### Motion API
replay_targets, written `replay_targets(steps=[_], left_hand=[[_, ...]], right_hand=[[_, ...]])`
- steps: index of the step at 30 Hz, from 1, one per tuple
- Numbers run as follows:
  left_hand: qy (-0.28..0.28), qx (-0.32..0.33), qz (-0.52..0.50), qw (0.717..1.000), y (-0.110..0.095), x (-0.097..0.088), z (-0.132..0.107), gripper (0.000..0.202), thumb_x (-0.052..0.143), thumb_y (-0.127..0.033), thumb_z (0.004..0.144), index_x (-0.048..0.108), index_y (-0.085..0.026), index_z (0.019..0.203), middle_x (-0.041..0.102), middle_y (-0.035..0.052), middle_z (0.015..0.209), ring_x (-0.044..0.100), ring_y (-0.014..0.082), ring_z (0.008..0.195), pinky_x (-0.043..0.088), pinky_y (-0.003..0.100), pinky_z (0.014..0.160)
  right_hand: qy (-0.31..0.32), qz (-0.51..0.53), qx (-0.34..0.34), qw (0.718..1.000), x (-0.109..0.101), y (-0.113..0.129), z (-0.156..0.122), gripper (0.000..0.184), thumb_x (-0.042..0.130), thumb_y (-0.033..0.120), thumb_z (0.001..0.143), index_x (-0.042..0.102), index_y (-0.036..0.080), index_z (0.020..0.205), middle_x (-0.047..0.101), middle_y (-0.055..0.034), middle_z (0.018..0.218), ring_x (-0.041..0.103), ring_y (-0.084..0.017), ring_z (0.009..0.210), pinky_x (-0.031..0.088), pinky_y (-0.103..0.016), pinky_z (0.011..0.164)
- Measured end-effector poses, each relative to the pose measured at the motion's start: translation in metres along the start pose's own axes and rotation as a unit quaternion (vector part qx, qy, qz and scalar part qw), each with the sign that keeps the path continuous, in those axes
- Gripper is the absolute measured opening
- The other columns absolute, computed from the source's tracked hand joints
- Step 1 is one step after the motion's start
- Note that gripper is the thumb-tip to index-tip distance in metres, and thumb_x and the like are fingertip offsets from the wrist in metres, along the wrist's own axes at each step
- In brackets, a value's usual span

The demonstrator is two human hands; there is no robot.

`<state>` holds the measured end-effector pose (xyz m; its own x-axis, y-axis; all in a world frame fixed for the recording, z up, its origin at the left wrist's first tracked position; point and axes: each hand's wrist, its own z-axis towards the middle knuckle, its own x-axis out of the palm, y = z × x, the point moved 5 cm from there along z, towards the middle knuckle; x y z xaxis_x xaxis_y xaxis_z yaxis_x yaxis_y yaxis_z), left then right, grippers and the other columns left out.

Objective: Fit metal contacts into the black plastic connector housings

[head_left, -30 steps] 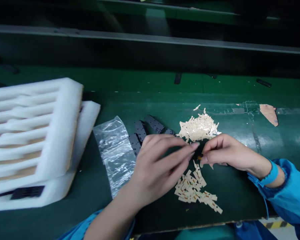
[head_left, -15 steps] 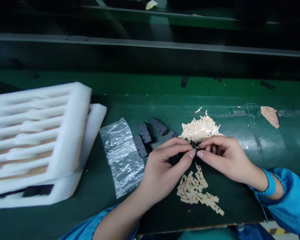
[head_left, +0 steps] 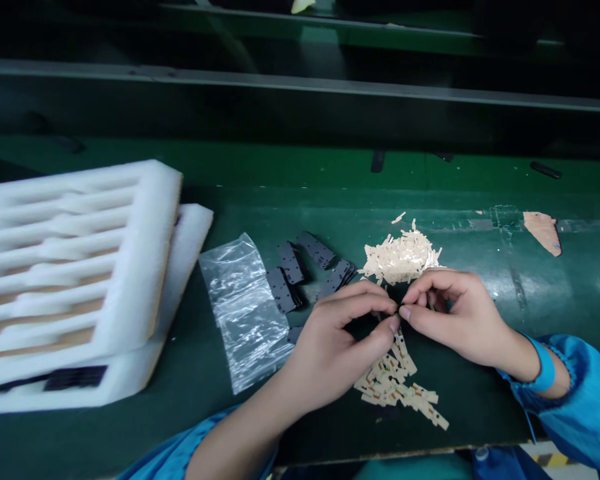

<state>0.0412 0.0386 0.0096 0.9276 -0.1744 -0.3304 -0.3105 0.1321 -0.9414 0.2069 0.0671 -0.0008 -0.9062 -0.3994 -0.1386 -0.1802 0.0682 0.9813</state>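
My left hand (head_left: 337,343) and my right hand (head_left: 453,313) meet fingertip to fingertip over the green bench (head_left: 330,213), both pinched on a tiny dark part that the fingers mostly hide. Right under the hands lies a pile of small tan tabs (head_left: 397,383). A second heap of pale peeled strips (head_left: 401,257) sits just beyond the fingertips. Several flat black perforated pieces (head_left: 300,267) lie to the left of the hands.
A crumpled clear plastic bag (head_left: 243,310) lies left of the black pieces. Two stacked white foam trays (head_left: 75,280) with long slots fill the left side. A tan scrap (head_left: 543,230) is stuck at the far right. A dark rail (head_left: 300,83) runs across the back.
Both hands closed in from slightly apart until their fingertips touch around the small part. My left hand drew back off the black pieces, baring more of them.
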Motion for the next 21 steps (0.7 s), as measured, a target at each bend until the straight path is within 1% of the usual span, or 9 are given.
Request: replay_targets(steps=[3,6,9,11,14,16,18,21], left_hand=[[0.006,-0.006,-0.004,1.0,0.001,0.0,0.0,0.013,0.066,-0.015,0.089,0.075,-0.018,0.079,0.071,0.0043,0.081,0.067,0.0163,0.071,0.054,0.029,0.065],[0.009,-0.031,-0.025,0.999,0.005,-0.002,0.001,0.013,0.067,-0.017,0.089,0.077,-0.019,0.081,0.072,0.0043,0.081,0.067,0.0168,0.072,0.053,0.03,0.066],[0.018,-0.067,-0.077,0.995,0.011,-0.004,0.002,0.009,0.071,-0.022,0.088,0.081,-0.02,0.088,0.075,0.0051,0.084,0.068,0.0185,0.076,0.053,0.03,0.069],[0.033,-0.093,-0.128,0.987,0.016,-0.004,0.003,0.009,0.073,-0.025,0.088,0.081,-0.021,0.089,0.075,0.0047,0.084,0.067,0.0183,0.077,0.052,0.03,0.071],[0.061,-0.129,-0.209,0.967,0.021,-0.001,0.003,0.011,0.076,-0.031,0.089,0.08,-0.02,0.086,0.071,0.0029,0.08,0.062,0.016,0.075,0.049,0.028,0.071],[0.081,-0.146,-0.25,0.954,0.023,0.003,0.002,0.017,0.078,-0.034,0.089,0.077,-0.019,0.083,0.067,0.0015,0.077,0.057,0.0143,0.072,0.047,0.026,0.069],[0.094,-0.154,-0.269,0.946,0.025,0.006,0.001,0.023,0.079,-0.038,0.089,0.074,-0.017,0.08,0.062,0.0003,0.074,0.053,0.0134,0.07,0.044,0.026,0.068],[0.094,-0.154,-0.265,0.947,0.025,0.007,0.001,0.029,0.078,-0.041,0.091,0.07,-0.017,0.077,0.058,-0.0009,0.073,0.05,0.013,0.07,0.041,0.026,0.068]], right_hand=[[0.005,0.004,0.003,1.0,0.001,0.0,0.0,0.006,0.076,0.02,0.079,0.075,0.018,0.074,0.061,0.0023,0.063,0.049,-0.01,0.055,0.038,-0.023,0.05],[-0.004,0.013,0.0,1.0,-0.001,0.001,0.0,0.008,0.077,0.021,0.079,0.075,0.018,0.073,0.06,0.0025,0.062,0.048,-0.01,0.054,0.037,-0.023,0.048],[-0.006,0.039,0.017,0.999,-0.001,0.001,-0.001,0.008,0.079,0.022,0.078,0.075,0.018,0.073,0.059,0.0028,0.06,0.046,-0.009,0.053,0.036,-0.023,0.047],[0.013,0.082,0.042,0.996,0.002,-0.001,-0.001,0.009,0.081,0.022,0.077,0.075,0.018,0.073,0.057,0.0039,0.058,0.044,-0.009,0.051,0.034,-0.022,0.046],[0.055,0.17,0.084,0.98,0.009,-0.004,-0.002,0.012,0.085,0.021,0.074,0.074,0.018,0.074,0.056,0.0052,0.057,0.044,-0.009,0.05,0.033,-0.022,0.046],[0.076,0.218,0.105,0.967,0.013,-0.005,-0.003,0.014,0.088,0.02,0.072,0.075,0.018,0.075,0.057,0.0055,0.057,0.044,-0.008,0.051,0.034,-0.022,0.048],[0.087,0.249,0.115,0.958,0.015,-0.006,-0.004,0.015,0.09,0.02,0.071,0.076,0.019,0.075,0.058,0.0056,0.058,0.044,-0.008,0.052,0.036,-0.022,0.05],[0.089,0.271,0.129,0.95,0.017,-0.008,-0.005,0.018,0.094,0.02,0.068,0.077,0.019,0.075,0.059,0.0053,0.058,0.044,-0.008,0.053,0.036,-0.022,0.051]])
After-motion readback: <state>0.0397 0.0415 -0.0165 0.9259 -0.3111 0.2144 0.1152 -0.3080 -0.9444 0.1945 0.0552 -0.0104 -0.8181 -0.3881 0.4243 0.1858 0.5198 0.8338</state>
